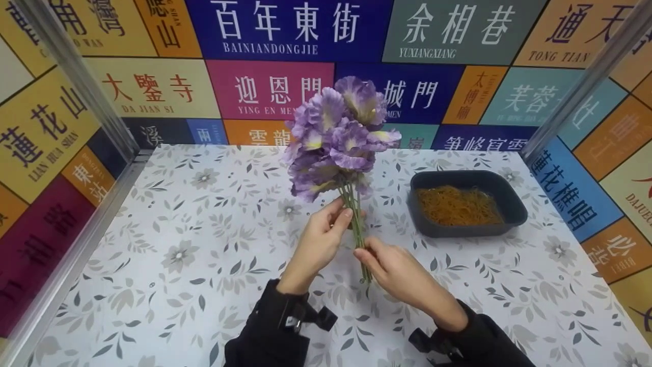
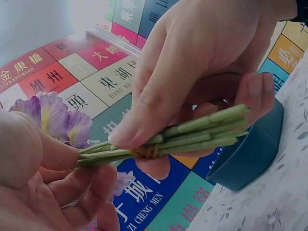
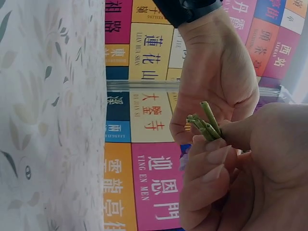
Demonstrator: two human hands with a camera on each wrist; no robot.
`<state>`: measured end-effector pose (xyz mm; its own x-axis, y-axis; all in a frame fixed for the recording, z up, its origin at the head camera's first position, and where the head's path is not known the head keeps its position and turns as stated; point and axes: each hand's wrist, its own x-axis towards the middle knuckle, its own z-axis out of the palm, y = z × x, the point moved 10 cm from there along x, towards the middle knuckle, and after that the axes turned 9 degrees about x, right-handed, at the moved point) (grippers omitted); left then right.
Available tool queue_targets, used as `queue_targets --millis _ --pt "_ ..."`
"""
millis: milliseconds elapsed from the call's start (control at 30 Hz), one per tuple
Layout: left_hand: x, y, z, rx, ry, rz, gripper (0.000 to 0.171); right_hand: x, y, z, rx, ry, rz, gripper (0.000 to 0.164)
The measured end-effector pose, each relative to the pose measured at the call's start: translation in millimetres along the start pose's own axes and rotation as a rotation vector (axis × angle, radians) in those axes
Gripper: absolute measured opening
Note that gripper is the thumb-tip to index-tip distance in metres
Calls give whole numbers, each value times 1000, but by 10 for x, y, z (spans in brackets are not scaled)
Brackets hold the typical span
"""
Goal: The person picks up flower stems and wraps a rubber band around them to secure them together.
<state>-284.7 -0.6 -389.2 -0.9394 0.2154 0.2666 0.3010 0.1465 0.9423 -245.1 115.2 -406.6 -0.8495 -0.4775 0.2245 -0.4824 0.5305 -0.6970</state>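
Note:
A bunch of purple artificial-looking flowers (image 1: 346, 135) with ruffled petals and yellow centres stands nearly upright in both hands, blooms at the top. My left hand (image 1: 323, 229) pinches the green stems between thumb and fingers just under the blooms. Lower down, my right hand (image 1: 397, 265) grips the same stems with thumb and fingertips. An orange-brown rubber band (image 2: 147, 151) circles the stems (image 2: 207, 130), right at the right hand's thumb and fingers. Below that hand the cut stem ends (image 3: 204, 127) stick out unevenly.
To the right on the floral-patterned table (image 1: 219, 285) stands a dark grey plastic box (image 1: 468, 232) holding a heap of thin orange-brown bands (image 1: 456, 204). Panels with coloured place-name signs (image 1: 285, 30) rise behind the table and at both sides.

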Motion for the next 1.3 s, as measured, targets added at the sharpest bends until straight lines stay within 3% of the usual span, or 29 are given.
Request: queue_targets --millis 167,333,567,867,1000,1067,1300 --pt "34 -152 -20 196 38 -8 31 37 119 60 -48 -2 26 27" --pt "64 -290 8 364 67 31 17 60 247 170 -100 -19 33 28" --pt "81 -493 63 561 65 30 25 74 412 360 -132 -53 66 27" --pt "84 -758 181 621 -39 -73 13 69 496 502 -200 -80 48 33" --pt "68 -873 229 630 -88 -138 22 71 587 542 -207 -116 91 33" --pt "67 -913 247 632 -100 -148 25 67 627 561 -202 -134 115 32" --pt "81 -983 277 640 -106 -107 12 63 730 651 -152 -187 165 28"
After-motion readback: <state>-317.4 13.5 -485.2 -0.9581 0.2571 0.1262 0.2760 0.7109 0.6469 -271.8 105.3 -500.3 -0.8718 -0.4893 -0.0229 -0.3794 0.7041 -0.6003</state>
